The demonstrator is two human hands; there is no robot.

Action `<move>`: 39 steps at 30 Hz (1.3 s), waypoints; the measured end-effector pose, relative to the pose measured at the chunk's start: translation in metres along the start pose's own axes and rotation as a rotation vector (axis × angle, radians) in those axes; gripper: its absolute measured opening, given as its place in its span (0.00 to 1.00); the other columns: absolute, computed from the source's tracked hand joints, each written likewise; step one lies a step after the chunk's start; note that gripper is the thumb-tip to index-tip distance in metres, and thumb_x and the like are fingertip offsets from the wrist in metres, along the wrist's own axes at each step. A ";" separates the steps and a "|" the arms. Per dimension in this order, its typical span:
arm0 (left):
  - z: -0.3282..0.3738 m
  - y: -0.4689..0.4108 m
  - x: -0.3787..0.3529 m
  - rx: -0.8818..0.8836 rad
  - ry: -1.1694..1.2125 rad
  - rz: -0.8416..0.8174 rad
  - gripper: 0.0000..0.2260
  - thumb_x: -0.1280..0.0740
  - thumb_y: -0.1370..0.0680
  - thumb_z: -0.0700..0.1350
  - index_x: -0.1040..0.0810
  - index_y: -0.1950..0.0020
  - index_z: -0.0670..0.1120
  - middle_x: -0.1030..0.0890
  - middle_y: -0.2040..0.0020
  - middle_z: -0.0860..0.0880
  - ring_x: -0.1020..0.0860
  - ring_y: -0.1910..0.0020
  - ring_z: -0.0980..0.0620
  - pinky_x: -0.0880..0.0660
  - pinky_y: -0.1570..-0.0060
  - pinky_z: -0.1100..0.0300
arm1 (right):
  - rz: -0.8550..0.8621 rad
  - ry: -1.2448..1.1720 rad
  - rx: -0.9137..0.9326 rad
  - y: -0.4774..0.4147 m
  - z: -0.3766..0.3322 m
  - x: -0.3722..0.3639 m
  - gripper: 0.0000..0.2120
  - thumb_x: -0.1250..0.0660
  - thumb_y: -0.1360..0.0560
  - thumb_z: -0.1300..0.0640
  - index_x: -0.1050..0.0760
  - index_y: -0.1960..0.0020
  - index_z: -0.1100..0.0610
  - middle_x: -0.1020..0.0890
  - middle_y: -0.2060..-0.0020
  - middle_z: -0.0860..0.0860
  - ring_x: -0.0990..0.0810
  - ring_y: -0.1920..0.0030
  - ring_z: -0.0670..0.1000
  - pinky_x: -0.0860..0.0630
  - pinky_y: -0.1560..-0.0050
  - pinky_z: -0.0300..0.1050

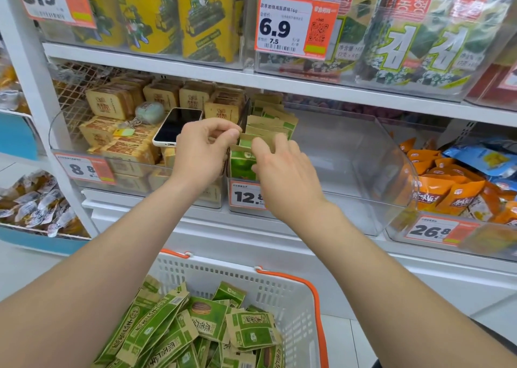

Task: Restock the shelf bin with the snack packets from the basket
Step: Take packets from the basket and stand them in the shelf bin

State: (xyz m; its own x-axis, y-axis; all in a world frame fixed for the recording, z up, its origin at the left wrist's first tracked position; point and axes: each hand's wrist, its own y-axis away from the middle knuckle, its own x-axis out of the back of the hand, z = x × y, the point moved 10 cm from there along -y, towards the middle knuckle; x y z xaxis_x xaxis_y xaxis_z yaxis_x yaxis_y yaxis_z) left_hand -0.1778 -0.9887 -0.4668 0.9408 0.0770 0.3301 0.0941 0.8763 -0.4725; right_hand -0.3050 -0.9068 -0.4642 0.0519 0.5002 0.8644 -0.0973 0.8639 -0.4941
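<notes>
A clear plastic shelf bin (363,172) on the middle shelf holds a row of upright green and tan snack packets (268,121) along its left side. My left hand (201,149) pinches the top edge of a packet at the front of that row. My right hand (282,172) has curled fingers on the top of the front packet (240,165). Below stands a white basket (282,292) with orange handles, heaped with several of the same green packets (201,325).
The bin to the left holds tan packets (117,104), with a phone (177,127) and a keychain lying on them. Orange and blue packets (453,188) fill the bin to the right. Price tags hang on the bin fronts. Seaweed packs stand on the shelf above.
</notes>
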 end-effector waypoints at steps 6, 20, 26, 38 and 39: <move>0.037 0.017 -0.001 -0.225 -0.229 0.082 0.13 0.40 0.16 0.50 0.18 0.38 0.49 0.22 0.41 0.51 0.25 0.40 0.54 0.29 0.37 0.53 | 0.257 -0.686 -0.472 0.005 0.057 0.014 0.19 0.40 0.26 0.53 0.34 0.36 0.54 0.31 0.41 0.54 0.30 0.42 0.58 0.32 0.40 0.54; 0.010 0.045 -0.047 -0.130 -0.225 -0.058 0.59 0.19 0.32 0.57 0.56 0.15 0.48 0.44 0.18 0.43 0.39 0.21 0.44 0.34 0.23 0.49 | -0.273 -1.666 -0.931 -0.042 0.069 -0.096 0.26 0.45 0.16 0.43 0.17 0.36 0.59 0.13 0.46 0.58 0.14 0.43 0.63 0.22 0.35 0.65; 0.014 0.043 -0.051 -0.167 -0.183 -0.090 0.53 0.21 0.28 0.54 0.54 0.15 0.56 0.39 0.18 0.51 0.37 0.20 0.50 0.30 0.28 0.37 | -0.322 -1.627 -0.943 -0.047 0.082 -0.108 0.30 0.46 0.19 0.32 0.24 0.28 0.47 0.19 0.33 0.58 0.21 0.33 0.64 0.29 0.29 0.68; 0.014 0.054 -0.058 -0.299 -0.435 -0.168 0.41 0.31 0.20 0.62 0.53 0.15 0.62 0.51 0.16 0.43 0.38 0.21 0.39 0.32 0.29 0.38 | -0.193 -1.724 -0.881 -0.067 0.083 -0.111 0.35 0.48 0.20 0.31 0.18 0.35 0.57 0.14 0.42 0.60 0.15 0.41 0.61 0.24 0.32 0.63; 0.013 0.054 -0.057 -0.294 -0.423 -0.158 0.44 0.30 0.21 0.63 0.56 0.15 0.59 0.51 0.16 0.43 0.40 0.19 0.40 0.32 0.29 0.38 | -0.203 -1.735 -0.868 -0.065 0.081 -0.111 0.32 0.48 0.18 0.35 0.18 0.37 0.58 0.15 0.42 0.61 0.15 0.40 0.62 0.23 0.33 0.62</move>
State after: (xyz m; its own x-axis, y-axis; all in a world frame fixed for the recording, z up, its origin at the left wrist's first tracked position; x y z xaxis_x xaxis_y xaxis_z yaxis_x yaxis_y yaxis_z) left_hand -0.2308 -0.9396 -0.5001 0.7003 0.1931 0.6873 0.3680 0.7273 -0.5793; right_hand -0.3847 -1.0236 -0.5201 -0.9327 0.2838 -0.2226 0.2487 0.9530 0.1731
